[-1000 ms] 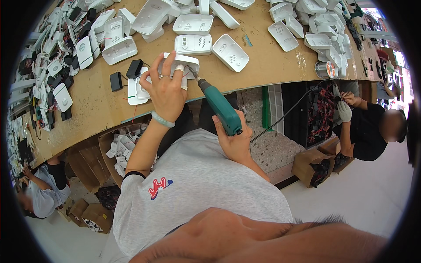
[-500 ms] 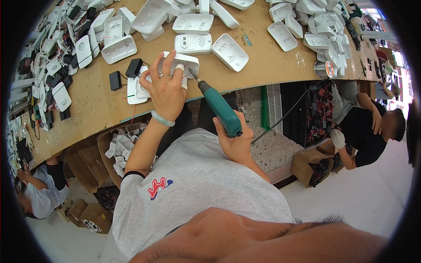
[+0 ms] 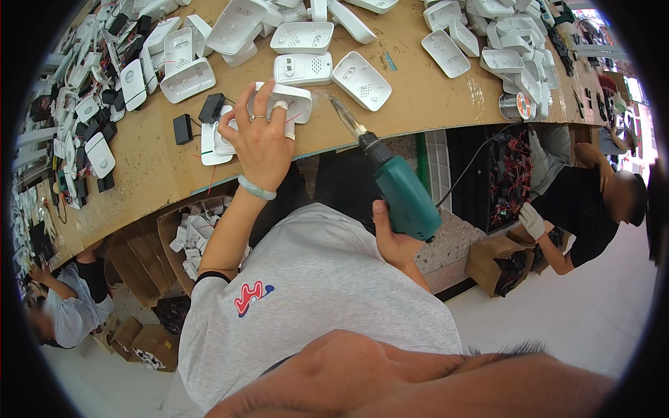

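At the table's near edge, my left hand (image 3: 266, 143) grips a white plastic housing (image 3: 301, 104), fingers bent over its side. A thin red wire shows inside this housing. My right hand (image 3: 396, 237) is wrapped round a green corded electric screwdriver (image 3: 408, 198), mostly hidden behind its body. The metal bit points up and left, apart from the housing. Beside my left hand lie a white cover piece (image 3: 209, 145) with a red wire and two small black boxes, the nearer one (image 3: 182, 129) and one (image 3: 212, 108) close to my fingers.
White housings (image 3: 362, 80) lie across the table (image 3: 425, 104), piled at left and right. A wire spool (image 3: 514, 106) stands at the right edge. Below are cartons (image 3: 496, 261) and a bin of white parts (image 3: 191, 240). A co-worker (image 3: 578, 202) sits right, another (image 3: 73, 303) left.
My right hand has drawn the electric screwdriver back to the right, lifting its bit out of the housing. The left hand stays on the housing, which has shifted slightly.
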Demonstrator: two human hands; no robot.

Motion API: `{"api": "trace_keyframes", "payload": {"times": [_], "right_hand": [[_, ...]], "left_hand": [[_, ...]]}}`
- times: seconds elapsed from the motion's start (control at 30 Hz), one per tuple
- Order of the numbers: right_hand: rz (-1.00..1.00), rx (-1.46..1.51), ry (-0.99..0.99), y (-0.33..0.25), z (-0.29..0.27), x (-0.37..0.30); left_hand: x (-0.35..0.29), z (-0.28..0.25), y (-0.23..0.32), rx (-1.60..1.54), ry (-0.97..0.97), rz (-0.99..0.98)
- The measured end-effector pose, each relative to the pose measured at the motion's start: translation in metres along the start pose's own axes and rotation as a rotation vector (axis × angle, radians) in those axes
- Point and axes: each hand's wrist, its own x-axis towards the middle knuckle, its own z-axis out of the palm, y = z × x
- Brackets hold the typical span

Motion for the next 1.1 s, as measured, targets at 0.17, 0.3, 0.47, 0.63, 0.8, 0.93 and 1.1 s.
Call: {"api": "trace_keyframes", "payload": {"times": [0.17,0.3,0.47,0.63,0.8,0.93,1.1], "right_hand": [[0.126,0.125,0.055,0.004,-0.003,-0.005],[0.136,0.167,0.044,0.004,-0.002,0.0],[0.151,0.128,0.038,0.003,0.0,0.002],[0.184,0.085,-0.016,0.002,0.0,-0.001],[0.181,0.098,0.011,0.004,0.003,-0.006],[0.145,0.061,-0.038,0.008,0.002,-0.006],[0.038,0.018,-0.08,0.014,0.008,-0.005]], "left_hand": [[0.001,-0.006,0.001,0.052,0.0,0.0],[-0.004,-0.02,0.0,-0.106,0.144,0.034],[-0.011,-0.023,-0.015,-0.119,0.029,0.213],[-0.008,-0.015,-0.024,-0.169,0.007,0.263],[-0.005,-0.022,-0.025,-0.093,-0.07,0.313],[0.001,-0.02,-0.024,-0.066,-0.065,0.284],[0.013,-0.006,-0.017,-0.024,0.026,0.231]]}}
